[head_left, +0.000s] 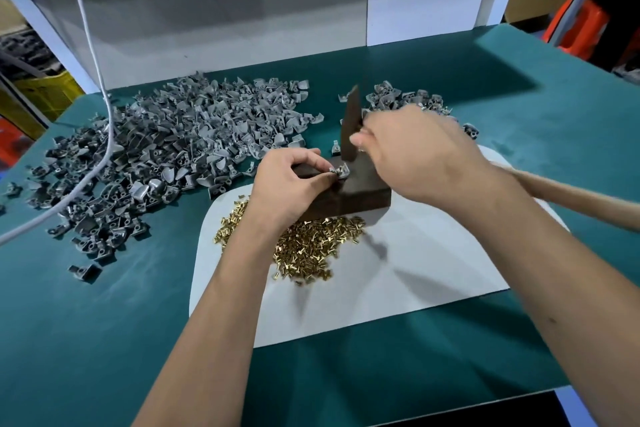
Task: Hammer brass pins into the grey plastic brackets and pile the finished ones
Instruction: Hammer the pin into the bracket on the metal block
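Left hand (294, 180) pinches a grey bracket (341, 172) on the dark block (360, 192), dead centre | right hand (415, 152) grips the hammer (349, 128) just above | brass pins (311, 246) heaped at 6 o'clock | bracket pile (166, 149) at 9 o'clock

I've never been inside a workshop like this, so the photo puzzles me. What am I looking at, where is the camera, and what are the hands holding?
There is no machine: a person works bare-handed, filmed by one camera on their head, looking down. The left hand pinches a grey bracket against a dark block. The right hand grips a hammer, its wooden handle running off to the right. On the green table lie a big bracket heap at left, a smaller bracket pile behind the right hand, and brass pins on a white sheet.
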The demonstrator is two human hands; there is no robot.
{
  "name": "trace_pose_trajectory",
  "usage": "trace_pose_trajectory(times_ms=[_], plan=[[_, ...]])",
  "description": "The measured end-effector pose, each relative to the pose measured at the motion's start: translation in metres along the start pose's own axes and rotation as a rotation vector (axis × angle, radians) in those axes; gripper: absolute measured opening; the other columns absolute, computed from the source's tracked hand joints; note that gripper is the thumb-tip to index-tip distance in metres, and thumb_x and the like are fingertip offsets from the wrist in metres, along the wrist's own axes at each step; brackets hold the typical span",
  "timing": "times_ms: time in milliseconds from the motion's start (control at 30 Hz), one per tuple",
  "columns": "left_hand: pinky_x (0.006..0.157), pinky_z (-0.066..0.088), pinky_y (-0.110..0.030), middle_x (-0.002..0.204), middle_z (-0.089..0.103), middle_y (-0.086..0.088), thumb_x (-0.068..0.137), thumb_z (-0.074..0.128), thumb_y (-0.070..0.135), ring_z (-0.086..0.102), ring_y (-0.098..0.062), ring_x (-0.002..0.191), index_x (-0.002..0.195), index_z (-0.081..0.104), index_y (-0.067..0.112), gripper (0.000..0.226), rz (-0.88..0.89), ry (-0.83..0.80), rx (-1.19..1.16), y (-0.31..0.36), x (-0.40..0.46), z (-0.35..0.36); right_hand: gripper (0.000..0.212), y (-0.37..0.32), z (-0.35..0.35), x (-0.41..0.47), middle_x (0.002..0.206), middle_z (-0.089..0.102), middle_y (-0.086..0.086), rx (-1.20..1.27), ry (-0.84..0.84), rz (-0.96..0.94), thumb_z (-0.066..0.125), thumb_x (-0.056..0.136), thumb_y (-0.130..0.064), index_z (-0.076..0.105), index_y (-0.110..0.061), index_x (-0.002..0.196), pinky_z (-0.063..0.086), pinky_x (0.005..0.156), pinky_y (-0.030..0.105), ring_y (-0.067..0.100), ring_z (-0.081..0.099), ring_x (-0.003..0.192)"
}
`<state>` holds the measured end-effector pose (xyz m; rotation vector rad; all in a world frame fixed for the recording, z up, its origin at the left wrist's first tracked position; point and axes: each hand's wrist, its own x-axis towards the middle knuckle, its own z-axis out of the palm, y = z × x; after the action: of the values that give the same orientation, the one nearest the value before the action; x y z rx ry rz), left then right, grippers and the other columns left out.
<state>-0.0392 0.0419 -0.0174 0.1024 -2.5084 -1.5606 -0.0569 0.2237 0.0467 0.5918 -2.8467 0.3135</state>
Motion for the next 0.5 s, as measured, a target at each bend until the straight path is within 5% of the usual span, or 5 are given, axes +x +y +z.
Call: trace_pose_trajectory(times_ms=[67,233,400,500], plan=[[0.108,0.049,-0.034,0.113,0.074,-0.001,0.079,0.084,0.009,0.066,-0.001,0.112,0.078,0.079,0.022,0.014,0.006,0.0,0.008,-0.001,0.001,0.001,0.026,-0.005,0.002,-0.004,0.071,0.043,0.002,0.088,0.118,0.006,0.038,0.107,-0.042,0.052,-0.023,0.096,0.034,0.063,0.036,0.035,0.044,0.067],[0.106,0.051,-0.041,0.108,0.074,-0.002,0.078,0.085,0.006,0.068,-0.009,0.112,0.074,0.077,0.024,0.02,-0.01,-0.001,-0.037,-0.001,-0.001,0.004,0.025,-0.007,0.008,-0.006,0.085,0.056,0.006,0.039,-0.132,0.003,0.039,0.107,-0.042,0.052,-0.025,0.095,0.037,0.068,0.037,0.033,0.05,0.077],[0.109,0.048,-0.038,0.108,0.073,0.002,0.078,0.085,0.007,0.066,-0.002,0.113,0.076,0.079,0.024,0.018,-0.008,0.0,-0.012,-0.002,0.001,0.002,0.029,-0.002,0.004,-0.004,0.077,0.052,0.005,0.158,0.143,0.044,0.037,0.107,-0.042,0.057,-0.022,0.104,0.036,0.064,0.037,0.033,0.045,0.071],[0.106,0.051,-0.039,0.099,0.071,0.009,0.078,0.085,0.005,0.066,-0.002,0.113,0.075,0.078,0.02,0.016,-0.021,-0.003,-0.027,-0.004,0.001,0.003,0.028,-0.007,0.014,-0.006,0.085,0.057,0.008,0.085,-0.127,0.029,0.037,0.108,-0.041,0.053,-0.022,0.096,0.036,0.068,0.036,0.032,0.047,0.076]])
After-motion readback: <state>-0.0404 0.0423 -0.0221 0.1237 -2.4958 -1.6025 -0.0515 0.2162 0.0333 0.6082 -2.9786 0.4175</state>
